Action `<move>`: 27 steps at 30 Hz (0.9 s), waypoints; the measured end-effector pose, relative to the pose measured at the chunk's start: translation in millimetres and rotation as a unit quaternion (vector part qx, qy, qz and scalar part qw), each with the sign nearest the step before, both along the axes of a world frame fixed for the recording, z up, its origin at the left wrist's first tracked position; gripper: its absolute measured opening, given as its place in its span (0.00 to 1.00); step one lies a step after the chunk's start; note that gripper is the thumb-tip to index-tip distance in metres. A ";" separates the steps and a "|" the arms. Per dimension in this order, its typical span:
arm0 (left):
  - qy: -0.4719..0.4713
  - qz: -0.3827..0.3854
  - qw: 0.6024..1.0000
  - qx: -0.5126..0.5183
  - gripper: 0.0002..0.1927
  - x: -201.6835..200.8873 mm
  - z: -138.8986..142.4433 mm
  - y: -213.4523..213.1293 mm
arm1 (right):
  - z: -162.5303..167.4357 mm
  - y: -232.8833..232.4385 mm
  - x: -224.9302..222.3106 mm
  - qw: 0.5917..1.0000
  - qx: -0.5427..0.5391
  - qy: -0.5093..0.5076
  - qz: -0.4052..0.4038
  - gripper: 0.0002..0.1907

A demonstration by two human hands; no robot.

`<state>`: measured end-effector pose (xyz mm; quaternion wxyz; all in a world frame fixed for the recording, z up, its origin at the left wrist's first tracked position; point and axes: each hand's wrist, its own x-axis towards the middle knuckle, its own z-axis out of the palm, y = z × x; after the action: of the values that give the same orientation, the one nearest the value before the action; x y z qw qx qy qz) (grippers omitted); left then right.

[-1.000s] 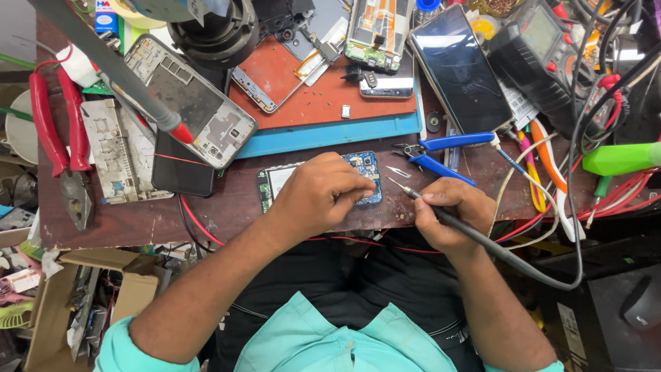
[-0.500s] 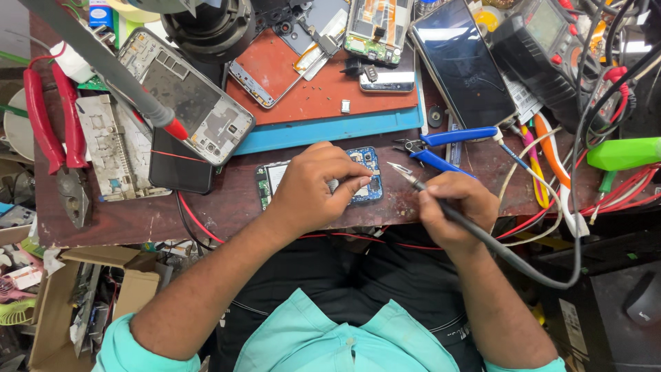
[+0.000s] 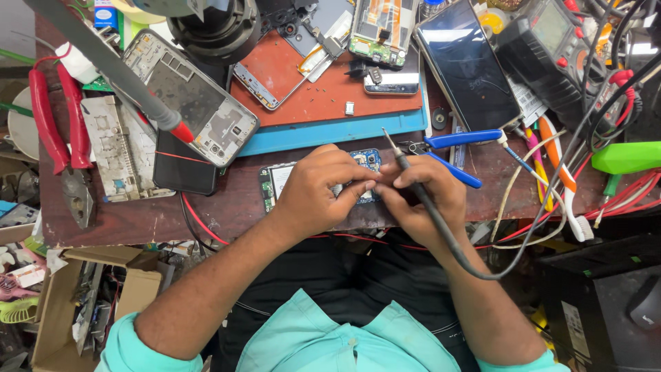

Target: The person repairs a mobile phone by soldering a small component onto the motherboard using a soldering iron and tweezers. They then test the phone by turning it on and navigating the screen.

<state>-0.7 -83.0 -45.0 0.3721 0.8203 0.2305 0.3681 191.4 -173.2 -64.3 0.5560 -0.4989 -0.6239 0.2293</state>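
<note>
A small green and blue phone circuit board (image 3: pixel 277 183) lies near the front edge of the brown workbench (image 3: pixel 227 207). My left hand (image 3: pixel 318 189) rests on top of it and covers its middle, fingers pinched at its right end. My right hand (image 3: pixel 421 196) meets the left fingertips there and holds a black soldering iron (image 3: pixel 413 180), whose metal tip points up and away from the board. Its black cable (image 3: pixel 523 255) loops off to the right.
Blue-handled cutters (image 3: pixel 458 141) lie just behind my right hand. A red mat on a blue tray (image 3: pixel 323 131) carries phone parts. A phone frame (image 3: pixel 196 96), red pliers (image 3: pixel 55 124), a dark phone screen (image 3: pixel 468 65), a multimeter (image 3: pixel 558 48) and tangled wires crowd the bench.
My right hand has moved left to meet my left hand at the board's right end. The iron's tip has swung from pointing left at the board to pointing up.
</note>
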 end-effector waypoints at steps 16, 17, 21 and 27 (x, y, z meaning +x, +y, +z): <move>0.007 0.016 1.000 0.025 0.06 2.8 -6.7 0.7 | 47.9 -7.2 87.7 0.953 0.090 -0.146 -0.251 0.21; 0.010 0.014 0.999 0.027 0.06 3.1 -6.7 0.7 | 47.7 -7.6 86.8 0.949 0.101 -0.170 -0.246 0.20; 0.012 0.012 0.999 0.030 0.05 2.8 -4.4 0.0 | 41.2 -9.5 76.0 0.971 0.091 -0.056 -0.215 0.13; 0.028 0.020 0.999 0.041 0.05 3.7 2.5 -2.5 | 14.8 -23.5 33.4 0.987 -0.053 0.131 -0.071 0.17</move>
<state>3.0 -85.4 -42.5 0.3240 0.8402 0.2414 0.3617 224.7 -196.7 -49.6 0.6204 -0.5363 -0.4960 0.2855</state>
